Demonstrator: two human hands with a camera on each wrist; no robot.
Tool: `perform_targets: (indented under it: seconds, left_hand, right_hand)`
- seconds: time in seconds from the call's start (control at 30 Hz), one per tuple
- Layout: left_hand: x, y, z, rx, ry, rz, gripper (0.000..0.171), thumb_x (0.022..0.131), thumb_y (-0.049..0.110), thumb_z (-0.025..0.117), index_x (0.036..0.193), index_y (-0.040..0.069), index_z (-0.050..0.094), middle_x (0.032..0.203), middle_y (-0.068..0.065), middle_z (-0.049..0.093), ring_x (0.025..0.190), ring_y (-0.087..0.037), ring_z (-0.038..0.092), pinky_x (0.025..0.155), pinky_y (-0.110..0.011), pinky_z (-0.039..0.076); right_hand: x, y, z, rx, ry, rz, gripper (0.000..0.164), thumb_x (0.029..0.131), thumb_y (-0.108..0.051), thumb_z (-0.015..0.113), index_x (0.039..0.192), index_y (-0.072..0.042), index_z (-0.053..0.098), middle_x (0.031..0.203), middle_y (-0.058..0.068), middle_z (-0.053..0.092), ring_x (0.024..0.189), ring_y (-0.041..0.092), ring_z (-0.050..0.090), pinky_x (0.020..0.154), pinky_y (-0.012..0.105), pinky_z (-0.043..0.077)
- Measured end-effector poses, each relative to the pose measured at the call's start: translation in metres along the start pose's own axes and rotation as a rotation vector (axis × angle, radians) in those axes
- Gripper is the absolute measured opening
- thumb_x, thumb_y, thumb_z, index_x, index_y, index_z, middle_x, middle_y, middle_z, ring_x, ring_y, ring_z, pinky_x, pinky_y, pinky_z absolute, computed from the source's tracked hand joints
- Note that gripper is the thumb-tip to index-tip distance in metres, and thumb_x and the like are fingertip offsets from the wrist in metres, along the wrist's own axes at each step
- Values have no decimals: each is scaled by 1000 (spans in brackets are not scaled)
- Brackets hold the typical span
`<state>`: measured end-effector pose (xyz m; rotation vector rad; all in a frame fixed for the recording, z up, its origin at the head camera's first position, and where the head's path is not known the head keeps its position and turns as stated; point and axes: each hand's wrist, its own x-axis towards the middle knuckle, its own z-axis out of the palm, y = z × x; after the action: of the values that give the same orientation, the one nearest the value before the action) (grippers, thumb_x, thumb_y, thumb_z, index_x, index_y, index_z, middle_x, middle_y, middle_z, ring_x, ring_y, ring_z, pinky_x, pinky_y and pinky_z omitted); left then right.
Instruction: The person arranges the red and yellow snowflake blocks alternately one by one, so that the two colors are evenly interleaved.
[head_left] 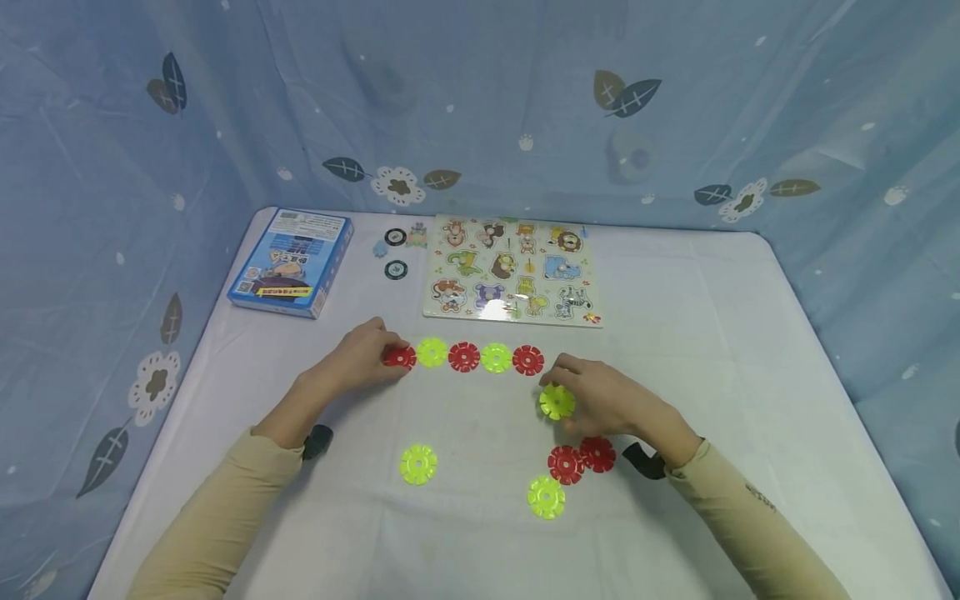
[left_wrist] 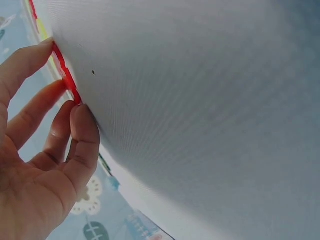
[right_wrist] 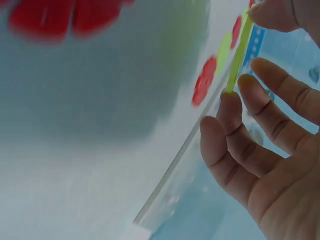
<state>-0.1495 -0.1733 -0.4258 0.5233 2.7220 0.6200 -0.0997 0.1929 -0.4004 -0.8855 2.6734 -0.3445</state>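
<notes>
My left hand pinches the rim of a red notched disc, the leftmost in a row of red and yellow-green ones; in the left wrist view, its thumb and fingertips lie along the red disc's edge. My right hand holds a yellow-green notched disc just below the row's right end. In the right wrist view that disc is seen edge-on between thumb and fingers, raised off the tabletop. The row's rightmost red disc lies just above this hand.
Two red discs lie by my right forearm, with a yellow-green disc below them. Another yellow-green disc lies front center. An animal puzzle board, a blue box and small black round pieces stand at the back.
</notes>
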Motion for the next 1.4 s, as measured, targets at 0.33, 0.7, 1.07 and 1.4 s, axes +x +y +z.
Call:
perform_targets:
  seconds: [0.33, 0.7, 1.07, 1.4]
  left_hand:
    - [0, 0, 0, 8, 1, 7, 47, 79, 29, 78, 117, 5, 69, 91, -7, 55, 83, -17, 48, 67, -26, 40]
    - [0, 0, 2, 7, 5, 12, 47, 79, 29, 78, 117, 4, 70, 92, -7, 55, 83, -17, 49, 68, -26, 41]
    - [0, 1, 0, 7, 5, 8, 46, 79, 29, 78, 117, 4, 69, 92, -7, 55, 83, -18, 49, 68, -26, 41]
    - [-1, 2, -2, 10, 5, 19, 46, 79, 26, 78, 117, 2, 69, 92, -9, 55, 82, -18, 48, 67, -26, 40]
  right_hand:
    - [17, 35, -6, -14, 77, 52, 53, 67, -23, 79, 117, -14, 65, 116, 4, 57, 85, 16, 55, 79, 34, 51]
    - [34, 54, -3, -15, 72, 67, 52, 67, -23, 79, 116, -15, 66, 113, 3, 56, 86, 16, 54, 77, 32, 50]
    - [37, 53, -5, -20, 55, 47, 49, 69, -24, 78, 116, -15, 67, 111, 1, 59, 86, 14, 53, 78, 32, 50]
    - [27, 41, -11, -84, 86, 7, 45, 70, -26, 80, 112, -17, 69, 118, 4, 62, 107, 23, 59, 91, 44, 50]
